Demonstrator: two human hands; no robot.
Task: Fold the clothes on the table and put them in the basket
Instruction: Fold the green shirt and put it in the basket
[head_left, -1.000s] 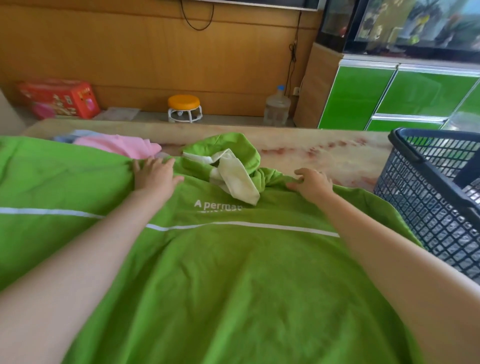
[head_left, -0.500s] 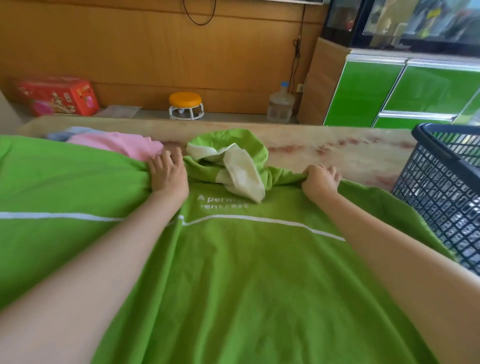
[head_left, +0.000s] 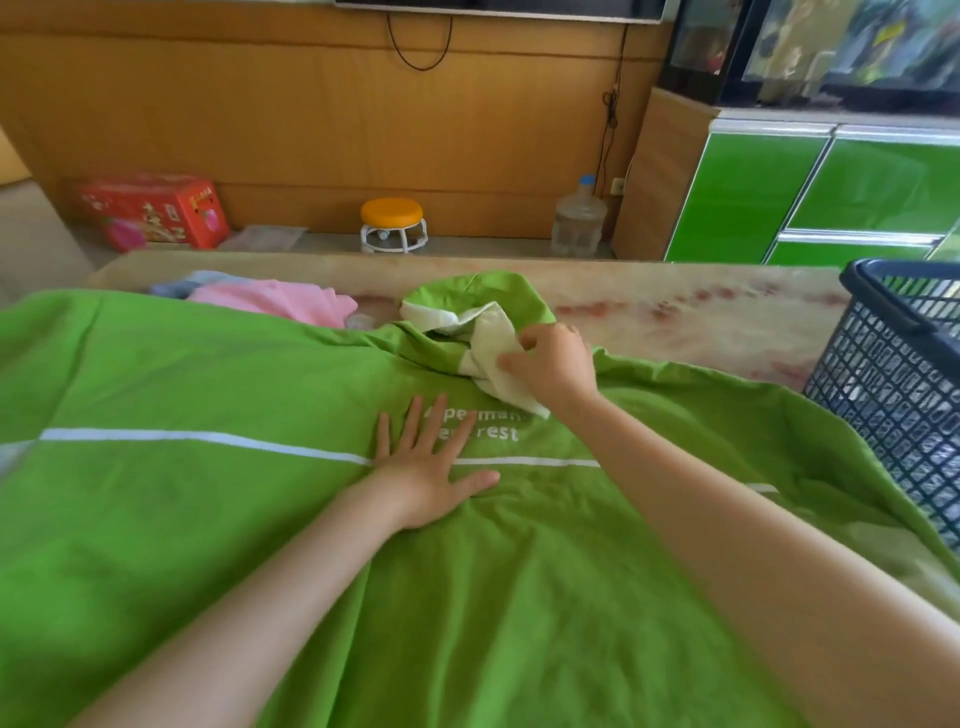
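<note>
On the tabletop, a green hooded garment lies spread flat over most of the near surface, with its hood bunched at the far edge. The left hand rests palm-down on the garment, fingers straight and spread, the fingertips reaching onto the white printed lettering: grip open. The right hand pinches the pale lining of the hood between thumb and fingers: grip closed on the lining. A pink garment lies beyond the green one at far left, partly hidden by it. The dark mesh basket stands at the right, just beside the garment's edge; its contents cannot be told. On the floor beyond: 1 orange stool, 1 red box, 1 water bottle.
</note>
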